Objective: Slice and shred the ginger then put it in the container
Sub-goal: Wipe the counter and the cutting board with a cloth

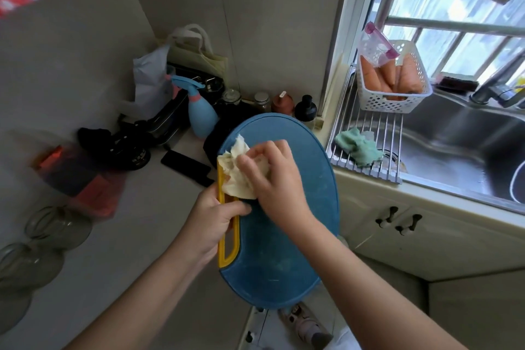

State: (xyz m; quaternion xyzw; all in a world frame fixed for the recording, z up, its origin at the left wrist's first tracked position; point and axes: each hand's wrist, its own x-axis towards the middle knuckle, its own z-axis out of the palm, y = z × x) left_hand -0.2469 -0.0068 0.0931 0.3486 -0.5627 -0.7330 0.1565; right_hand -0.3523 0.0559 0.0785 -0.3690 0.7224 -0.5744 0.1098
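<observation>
No ginger is in view; mid-frame my left hand [216,221] curls its fingers round the yellow handle [227,251], the surest hold on the stiff, probably slick board [284,264], while my right hand [275,179] bunches a soft cloth [233,176] in curled fingers.

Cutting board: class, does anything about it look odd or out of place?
Yes. The blue cutting board seems lifted off the counter: the left hand grips its yellow handle while the right hand presses a crumpled cloth on it. No ginger shows anywhere.
</observation>
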